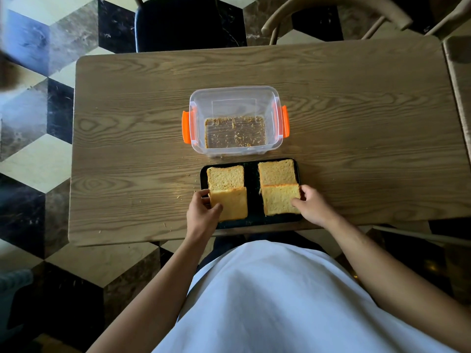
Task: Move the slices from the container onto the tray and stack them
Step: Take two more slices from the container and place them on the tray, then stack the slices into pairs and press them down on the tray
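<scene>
A black tray [252, 184] lies at the table's near edge with bread slices on it in two columns. On the left, a far slice [224, 177] is partly overlapped by a near slice [233, 203], which my left hand [202, 212] grips at its left edge. On the right, a far slice [277, 172] sits behind a near slice [280, 199], which my right hand [312, 206] holds at its right edge. Beyond the tray stands the clear plastic container [235, 121] with orange latches; only crumbs show inside.
The wooden table [356, 123] carries scattered crumbs near the tray and container. A dark chair [178, 24] and a pale wooden chair [331, 16] stand at the far side. Another table edge [458, 72] is at the right. Patterned tile floor surrounds.
</scene>
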Motion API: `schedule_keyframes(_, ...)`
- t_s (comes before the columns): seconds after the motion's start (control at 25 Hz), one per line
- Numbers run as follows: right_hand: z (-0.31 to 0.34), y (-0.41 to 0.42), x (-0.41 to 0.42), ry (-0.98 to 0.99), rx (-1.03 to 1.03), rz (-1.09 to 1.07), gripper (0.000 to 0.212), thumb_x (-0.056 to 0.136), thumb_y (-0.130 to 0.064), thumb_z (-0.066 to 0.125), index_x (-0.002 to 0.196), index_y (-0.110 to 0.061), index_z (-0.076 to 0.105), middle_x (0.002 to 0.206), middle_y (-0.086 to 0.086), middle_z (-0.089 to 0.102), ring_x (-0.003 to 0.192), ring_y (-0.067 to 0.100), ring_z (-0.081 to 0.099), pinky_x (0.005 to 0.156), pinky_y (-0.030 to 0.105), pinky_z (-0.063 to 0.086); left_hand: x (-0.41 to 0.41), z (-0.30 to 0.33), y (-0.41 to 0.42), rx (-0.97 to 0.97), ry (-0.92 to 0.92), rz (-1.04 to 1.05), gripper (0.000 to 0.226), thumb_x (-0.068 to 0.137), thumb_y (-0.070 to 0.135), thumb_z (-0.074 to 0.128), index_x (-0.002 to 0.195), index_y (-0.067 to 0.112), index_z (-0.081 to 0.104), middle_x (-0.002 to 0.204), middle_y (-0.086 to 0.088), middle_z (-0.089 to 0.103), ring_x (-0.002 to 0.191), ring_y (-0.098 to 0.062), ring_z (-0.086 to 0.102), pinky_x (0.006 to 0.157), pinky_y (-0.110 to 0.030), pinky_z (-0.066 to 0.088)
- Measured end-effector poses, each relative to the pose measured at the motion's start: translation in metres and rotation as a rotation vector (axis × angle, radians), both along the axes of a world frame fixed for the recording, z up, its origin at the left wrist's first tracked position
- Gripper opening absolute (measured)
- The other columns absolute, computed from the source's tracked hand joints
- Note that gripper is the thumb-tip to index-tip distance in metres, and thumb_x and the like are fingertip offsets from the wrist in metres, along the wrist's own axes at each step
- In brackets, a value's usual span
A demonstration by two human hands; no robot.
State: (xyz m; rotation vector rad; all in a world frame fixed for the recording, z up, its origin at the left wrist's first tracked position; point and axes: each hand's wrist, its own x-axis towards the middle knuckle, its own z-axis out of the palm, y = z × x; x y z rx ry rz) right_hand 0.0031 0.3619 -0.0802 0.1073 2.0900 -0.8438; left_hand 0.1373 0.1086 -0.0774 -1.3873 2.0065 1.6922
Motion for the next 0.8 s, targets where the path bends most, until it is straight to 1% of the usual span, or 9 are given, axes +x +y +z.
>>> schedule_keyframes(0.12,0.01,-0.001,-0.012,0.042,0.083,0.089,0.033,0.091,-0.025,0.06,0.122,-0.013,0.058,0.116,0.01,0.068,0.102,0.031,0.065,0.09,0.046,0.052,0.002,0.006,0.001,-0.149,-0.05,-0.097,0.063,0.088,0.026,0.071,0.144,0.016,0.045,0.114,-0.002,0.069,0.1,-0.018,0.067,0.088,-0.034,0.057)
schedule_keyframes(0.2,0.02,-0.002,-0.025,0.13,0.183,0.145,0.046,0.09,-0.029,0.061,0.132,-0.012,0.055,0.121,0.006,0.069,0.105,0.027,0.066,0.091,0.041,0.052,0.001,0.01,-0.003,-0.228,-0.093,-0.121,0.058,0.089,0.031,0.068,0.141,0.013,0.048,0.118,-0.005,0.071,0.099,-0.019,0.068,0.086,-0.033,0.055)
schedule_keyframes(0.28,0.029,-0.007,-0.035,0.212,0.204,0.156,0.042,0.089,-0.029,0.061,0.128,-0.013,0.061,0.118,0.004,0.071,0.104,0.023,0.066,0.089,0.035,0.051,-0.002,0.013,-0.011,-0.278,-0.12,-0.13,0.048,0.089,0.027,0.066,0.133,0.009,0.056,0.121,-0.009,0.072,0.102,-0.022,0.069,0.088,-0.033,0.055)
schedule_keyframes(0.4,0.035,-0.04,-0.036,0.124,0.028,0.153,0.033,0.093,-0.026,0.059,0.123,-0.013,0.064,0.111,0.002,0.071,0.102,0.018,0.067,0.08,0.028,0.051,-0.015,0.016,-0.021,-0.305,-0.124,-0.163,0.042,0.088,0.018,0.064,0.128,0.007,0.063,0.121,-0.011,0.073,0.107,-0.024,0.068,0.084,-0.025,0.047)
schedule_keyframes(0.48,0.032,-0.073,-0.028,0.027,-0.091,0.134,0.032,0.095,-0.025,0.058,0.125,-0.014,0.062,0.11,0.002,0.069,0.104,0.02,0.067,0.086,0.034,0.055,-0.027,0.017,-0.025,-0.301,-0.11,-0.171,0.04,0.087,0.016,0.063,0.127,0.008,0.064,0.12,-0.01,0.073,0.107,-0.023,0.068,0.081,-0.022,0.042)
schedule_keyframes(0.56,0.024,-0.103,-0.019,0.006,-0.112,0.132,0.036,0.093,-0.027,0.058,0.127,-0.015,0.062,0.115,0.003,0.068,0.105,0.021,0.065,0.094,0.038,0.054,-0.037,0.015,-0.026,-0.303,-0.085,-0.181,0.036,0.087,0.015,0.062,0.123,0.009,0.066,0.116,-0.009,0.075,0.104,-0.023,0.069,0.078,-0.024,0.044)
schedule_keyframes(0.64,0.016,-0.124,-0.011,0.037,-0.068,0.164,0.04,0.091,-0.03,0.059,0.129,-0.015,0.06,0.119,0.003,0.064,0.104,0.02,0.061,0.086,0.031,0.049,-0.042,0.012,-0.025,-0.33,-0.065,-0.227,0.031,0.088,0.014,0.061,0.117,0.009,0.068,0.11,-0.01,0.075,0.101,-0.028,0.07,0.081,-0.032,0.053)
schedule_keyframes(0.72,0.008,-0.136,-0.006,0.075,-0.02,0.15,0.039,0.091,-0.031,0.06,0.127,-0.016,0.059,0.12,0.004,0.061,0.1,0.02,0.058,0.078,0.026,0.042,-0.044,0.01,-0.025,-0.356,-0.059,-0.288,0.036,0.089,0.016,0.061,0.125,0.01,0.066,0.113,-0.012,0.074,0.104,-0.029,0.069,0.089,-0.038,0.055)
schedule_keyframes(0.8,0.002,-0.142,-0.004,0.098,0.012,0.116,0.037,0.09,-0.031,0.062,0.125,-0.018,0.06,0.122,0.008,0.058,0.099,0.022,0.058,0.075,0.025,0.04,-0.044,0.006,-0.026,-0.361,-0.062,-0.323,0.044,0.09,0.017,0.06,0.133,0.011,0.062,0.118,-0.012,0.073,0.106,-0.028,0.069,0.092,-0.039,0.055)
